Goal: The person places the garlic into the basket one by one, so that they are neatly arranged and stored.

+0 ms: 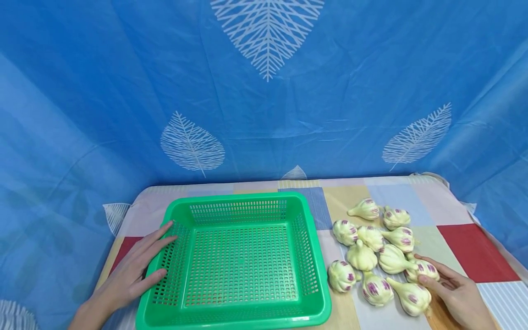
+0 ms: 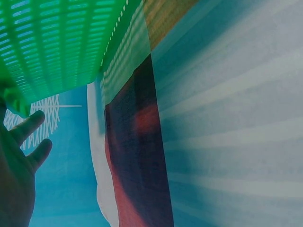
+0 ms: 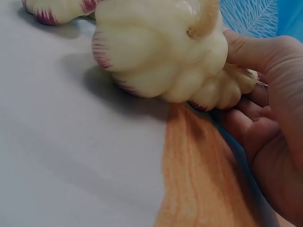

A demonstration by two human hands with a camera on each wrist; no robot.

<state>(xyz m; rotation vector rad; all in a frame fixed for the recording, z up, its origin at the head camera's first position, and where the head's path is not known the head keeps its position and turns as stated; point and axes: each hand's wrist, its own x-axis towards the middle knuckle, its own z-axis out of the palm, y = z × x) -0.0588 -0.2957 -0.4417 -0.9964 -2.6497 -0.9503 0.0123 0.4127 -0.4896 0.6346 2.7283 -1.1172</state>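
A green plastic basket [image 1: 241,266] with perforated walls stands on the patchwork tablecloth, and nothing lies inside it. Over its left rim rests my left hand [image 1: 138,266], fingers spread and fairly straight. In the left wrist view, part of the left hand [image 2: 19,165] shows beside the basket wall [image 2: 52,52]. At the right edge of the garlic pile, my right hand [image 1: 458,293] holds a purple-streaked garlic bulb [image 1: 426,270] between thumb and fingers. Another garlic bulb [image 3: 156,52] lies in front of it in the right wrist view, partly hiding the held one [image 3: 220,94].
Several more garlic bulbs [image 1: 361,255] lie bunched right of the basket, one bulb [image 1: 342,276] close to its wall. A blue curtain [image 1: 264,114] with white leaf prints hangs behind the table. The tablecloth [image 1: 474,252] has coloured patches and drops off at the sides.
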